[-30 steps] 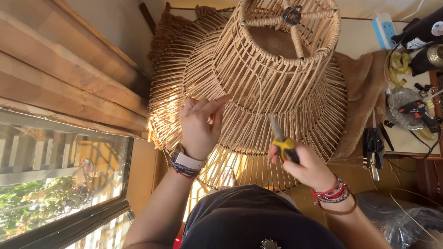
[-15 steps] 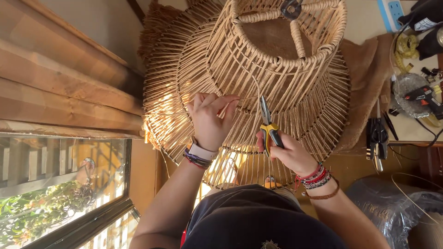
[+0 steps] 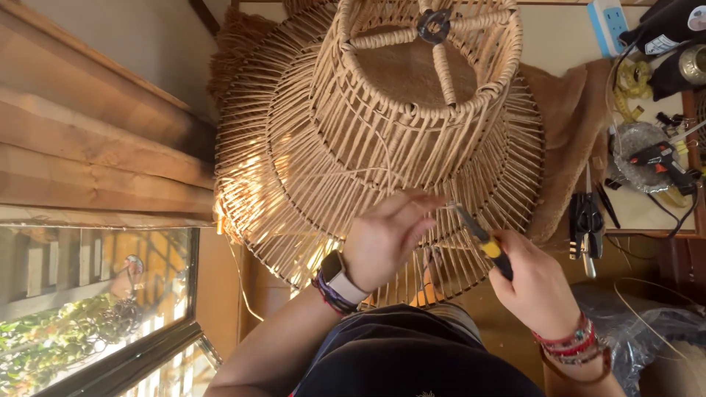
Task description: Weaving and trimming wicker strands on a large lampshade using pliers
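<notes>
Yellow-handled pliers (image 3: pixel 482 241) in right hand (image 3: pixel 535 288)

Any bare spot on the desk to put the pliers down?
Bare desk lies between the woven lampshade and the blue power strip. Crowded at the right edge: glue gun, scissors, cables. The right hand holds the pliers.

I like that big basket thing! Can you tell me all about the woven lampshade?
The woven lampshade looks like pale tan rattan wrapped over a wire frame, in two tiers: a narrow upper drum and a wide flared skirt. Inside the top, wrapped spokes meet at a dark metal ring. It stands beside a window on brown cloth. The left hand touches its lower ribs; the right hand brings yellow-handled pliers to them.
</notes>
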